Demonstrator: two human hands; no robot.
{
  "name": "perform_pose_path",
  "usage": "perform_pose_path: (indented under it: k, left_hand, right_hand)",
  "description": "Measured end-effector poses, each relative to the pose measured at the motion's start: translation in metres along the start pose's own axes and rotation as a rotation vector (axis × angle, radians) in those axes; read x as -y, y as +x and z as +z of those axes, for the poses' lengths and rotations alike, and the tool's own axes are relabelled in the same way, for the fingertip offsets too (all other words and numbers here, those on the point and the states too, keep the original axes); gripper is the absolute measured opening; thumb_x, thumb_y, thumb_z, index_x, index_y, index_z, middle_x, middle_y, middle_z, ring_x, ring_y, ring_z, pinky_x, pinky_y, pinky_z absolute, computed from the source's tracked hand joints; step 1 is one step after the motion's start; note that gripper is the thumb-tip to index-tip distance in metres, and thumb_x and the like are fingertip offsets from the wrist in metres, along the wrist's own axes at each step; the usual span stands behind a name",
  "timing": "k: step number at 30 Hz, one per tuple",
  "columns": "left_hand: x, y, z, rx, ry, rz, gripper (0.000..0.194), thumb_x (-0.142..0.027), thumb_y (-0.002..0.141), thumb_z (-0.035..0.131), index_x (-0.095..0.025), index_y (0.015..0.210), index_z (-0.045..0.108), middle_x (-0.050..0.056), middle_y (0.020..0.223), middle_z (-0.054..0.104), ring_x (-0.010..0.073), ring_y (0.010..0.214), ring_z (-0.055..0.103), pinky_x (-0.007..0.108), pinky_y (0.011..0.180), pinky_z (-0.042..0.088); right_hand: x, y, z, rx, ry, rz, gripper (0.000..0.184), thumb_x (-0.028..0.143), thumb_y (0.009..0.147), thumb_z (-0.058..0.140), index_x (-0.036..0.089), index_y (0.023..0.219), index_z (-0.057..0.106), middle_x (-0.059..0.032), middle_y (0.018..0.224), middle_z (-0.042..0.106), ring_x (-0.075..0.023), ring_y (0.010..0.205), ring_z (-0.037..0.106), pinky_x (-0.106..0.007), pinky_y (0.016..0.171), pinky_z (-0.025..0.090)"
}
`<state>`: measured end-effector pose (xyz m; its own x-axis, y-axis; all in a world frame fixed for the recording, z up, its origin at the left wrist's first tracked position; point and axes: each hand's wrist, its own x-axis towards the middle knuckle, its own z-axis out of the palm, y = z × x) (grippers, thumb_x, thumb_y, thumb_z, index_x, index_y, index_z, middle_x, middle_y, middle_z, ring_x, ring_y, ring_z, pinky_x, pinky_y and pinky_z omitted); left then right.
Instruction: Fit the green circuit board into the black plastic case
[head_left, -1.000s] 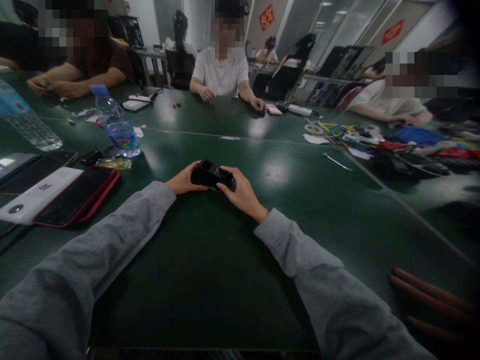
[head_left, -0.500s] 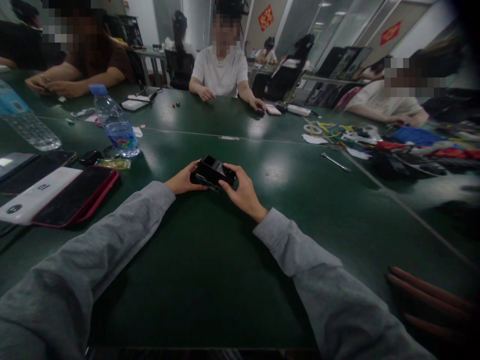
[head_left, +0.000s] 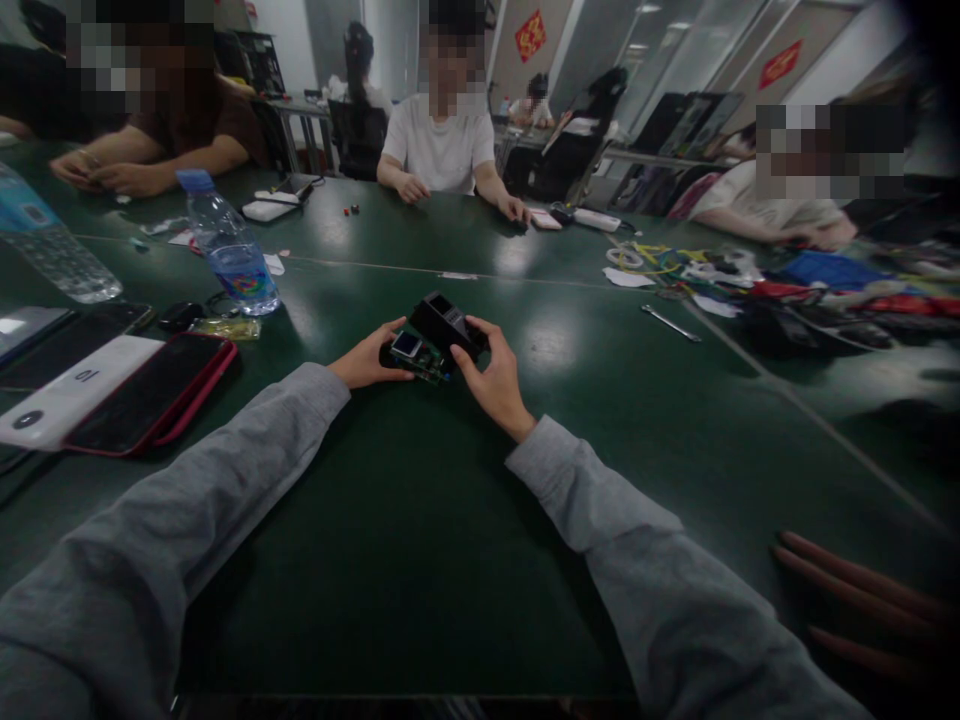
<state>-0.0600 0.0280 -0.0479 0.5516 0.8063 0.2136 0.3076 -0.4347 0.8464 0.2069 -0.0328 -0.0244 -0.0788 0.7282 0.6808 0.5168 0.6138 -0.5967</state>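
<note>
Head view: to the right of the clear plastic bottle with a blue cap [head_left: 227,245] and nearer the wearer, a green circuit board with a small square screen [head_left: 420,358] is tilted in the left hand [head_left: 367,361], whose thumb and fingers are clamped on its left end. Farther right of the bottle, a black plastic box-shaped cover with a rectangular window [head_left: 444,322] sits in the right hand [head_left: 496,376], thumb pressed to the near side, fingers curled round the far one. Cover and board overlap from this angle, so whether they touch I cannot tell. Both look light and stiff. The board is likely the fragile one: its screen could crack and its raised parts could bend, so it seems best held by its edges, thumb off the glass. The cover should bear firmer pressure, though its smooth-looking walls may slip or flex; its opposite long sides seem the safest hold. How close either piece comes to the dark green tabletop [head_left: 397,560] is unclear.
</note>
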Motion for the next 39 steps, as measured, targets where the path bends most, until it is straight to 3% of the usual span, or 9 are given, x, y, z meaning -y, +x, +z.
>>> perform_pose_path:
  k: [7,18,24,30,35,39]
  left_hand:
    - [-0.010,-0.003,-0.002,-0.007,0.072,-0.058,0.117,-0.039,0.072,0.090,-0.015,0.166,0.024,0.025,0.157,0.050,0.0405,0.149,0.047,0.063,0.124,0.032]
    - [-0.015,-0.004,-0.003,0.016,0.095,-0.077,0.115,-0.040,0.075,0.088,-0.014,0.166,0.023,0.024,0.156,0.052,0.0401,0.149,0.047,0.062,0.125,0.032]
    - [-0.013,-0.003,-0.002,0.004,0.102,-0.070,0.115,-0.040,0.073,0.088,-0.015,0.165,0.025,0.023,0.156,0.051,0.0394,0.147,0.049,0.061,0.124,0.033]
    - [-0.017,-0.003,-0.003,-0.003,0.184,-0.060,0.103,-0.043,0.072,0.088,-0.019,0.159,0.039,0.019,0.156,0.053,0.0388,0.144,0.050,0.061,0.122,0.034]
    - [-0.025,-0.003,-0.005,0.033,0.236,-0.073,0.084,-0.046,0.074,0.086,-0.021,0.148,0.054,0.016,0.146,0.061,0.0368,0.138,0.053,0.060,0.117,0.038]
    - [-0.023,-0.002,-0.006,0.030,0.223,-0.073,0.080,-0.047,0.073,0.087,-0.023,0.144,0.057,0.014,0.142,0.063,0.0368,0.135,0.054,0.061,0.115,0.040]
  right_hand:
    - [-0.018,0.004,-0.007,-0.039,-0.143,0.030,0.046,0.044,0.097,0.063,0.023,0.137,0.056,-0.0138,0.128,0.066,-0.0308,0.117,0.066,-0.055,0.104,0.055]
    - [-0.031,0.005,-0.010,0.029,-0.318,0.213,0.042,0.031,0.094,0.061,0.016,0.133,0.056,-0.0198,0.129,0.064,-0.0347,0.120,0.064,-0.057,0.103,0.054]
    - [-0.029,0.004,-0.008,0.103,-0.427,0.210,0.043,0.024,0.091,0.060,0.014,0.133,0.055,-0.0210,0.126,0.059,-0.0360,0.118,0.062,-0.059,0.101,0.055]
    - [-0.033,0.002,-0.006,0.077,-0.480,0.175,0.049,0.026,0.090,0.062,0.010,0.136,0.053,-0.0250,0.134,0.052,-0.0398,0.130,0.053,-0.060,0.105,0.052]
    - [-0.032,0.001,-0.006,0.205,-0.497,0.146,0.056,0.025,0.092,0.056,0.013,0.145,0.045,-0.0230,0.133,0.056,-0.0394,0.123,0.057,-0.062,0.098,0.055]
    - [-0.031,0.000,-0.006,0.209,-0.507,0.129,0.057,0.027,0.092,0.057,0.016,0.147,0.045,-0.0204,0.131,0.057,-0.0389,0.121,0.059,-0.065,0.100,0.053]
